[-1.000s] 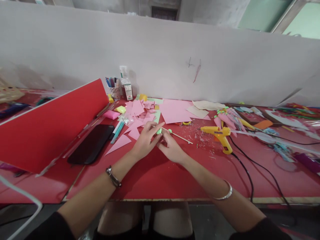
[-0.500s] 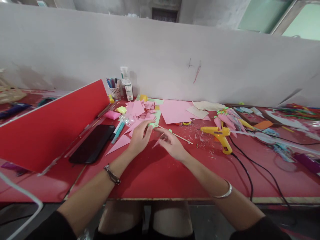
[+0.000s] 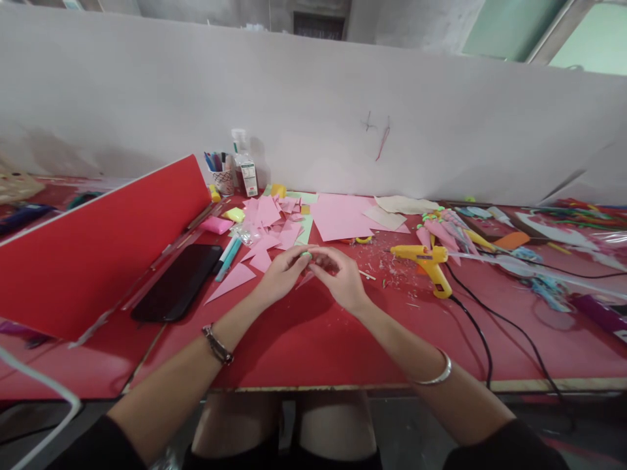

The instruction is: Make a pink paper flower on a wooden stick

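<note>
My left hand (image 3: 284, 274) is closed, its thumb and fingertips pinching a small green lump (image 3: 306, 255). My right hand (image 3: 343, 277) curls in from the other side, its fingertips meeting the left ones around the lump. Below the right thumb a pointed pink paper piece (image 3: 304, 281) sticks out. It appears to be held in the right fingers, which hide most of it. Just right of that hand, the end of a thin wooden stick (image 3: 367, 275) shows on the red table (image 3: 304, 352). Cut pink paper (image 3: 232, 281) lies left of my left hand.
A yellow glue gun (image 3: 426, 261) with a black cord stands to the right, near pink cones with green tops (image 3: 441, 232). On the left are a black phone (image 3: 177, 282), markers (image 3: 228, 259) and a red board (image 3: 108, 251). A pen cup (image 3: 223, 179) and a bottle (image 3: 247, 170) stand behind.
My hands have come together, and the right fingertips now meet the left around the green lump. The right hand has shifted slightly and covers more of the wooden stick. The view has moved slightly.
</note>
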The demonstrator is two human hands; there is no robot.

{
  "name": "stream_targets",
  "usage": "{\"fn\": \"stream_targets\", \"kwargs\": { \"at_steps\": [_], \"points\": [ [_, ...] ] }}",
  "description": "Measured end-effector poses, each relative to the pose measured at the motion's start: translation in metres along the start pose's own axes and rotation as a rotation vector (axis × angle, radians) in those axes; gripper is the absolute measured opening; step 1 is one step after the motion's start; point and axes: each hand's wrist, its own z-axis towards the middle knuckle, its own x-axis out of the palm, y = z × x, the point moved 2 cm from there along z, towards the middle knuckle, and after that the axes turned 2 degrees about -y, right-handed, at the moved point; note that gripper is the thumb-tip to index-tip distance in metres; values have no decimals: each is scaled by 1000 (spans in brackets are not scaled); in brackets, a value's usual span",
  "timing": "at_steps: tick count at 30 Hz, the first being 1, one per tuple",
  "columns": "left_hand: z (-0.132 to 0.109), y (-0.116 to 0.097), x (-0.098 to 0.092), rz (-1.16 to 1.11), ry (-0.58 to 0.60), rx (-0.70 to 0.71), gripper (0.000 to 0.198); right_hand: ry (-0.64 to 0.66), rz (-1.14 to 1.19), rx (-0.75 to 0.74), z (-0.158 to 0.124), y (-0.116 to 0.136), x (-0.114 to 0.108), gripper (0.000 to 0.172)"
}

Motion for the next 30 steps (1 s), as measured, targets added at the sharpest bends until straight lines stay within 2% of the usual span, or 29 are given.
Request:
{"fn": "stream_targets", "kwargs": {
  "at_steps": [4,7,12,14,19,21,23,26,30],
  "points": [
    [-2,1,1,-7,65,-41,24,-11,-88,-57,1,1,-3,8],
    [-1,2,0,-11,67,-75,25,-19,-122,-72,1,2,-4,4],
    [1,4,-3,-47,36,-92,23,-18,56,63,1,-2,1,9],
    [2,6,-5,-91,-11,-117,21,-30,165,128,3,-4,1,10],
    [6,14,-14,-361,-272,-217,20,-94,411,255,7,-7,-2,13],
    [6,15,-17,-409,-320,-224,23,-109,466,301,7,-8,-3,16],
    [6,14,-16,-390,-290,-233,21,-112,498,330,7,-10,-3,20],
    [3,12,-14,-314,-226,-277,5,-104,516,343,7,-12,-3,19],
    [2,10,-13,-205,-171,-264,20,-65,529,363,6,-11,-2,16]
  ]
}}
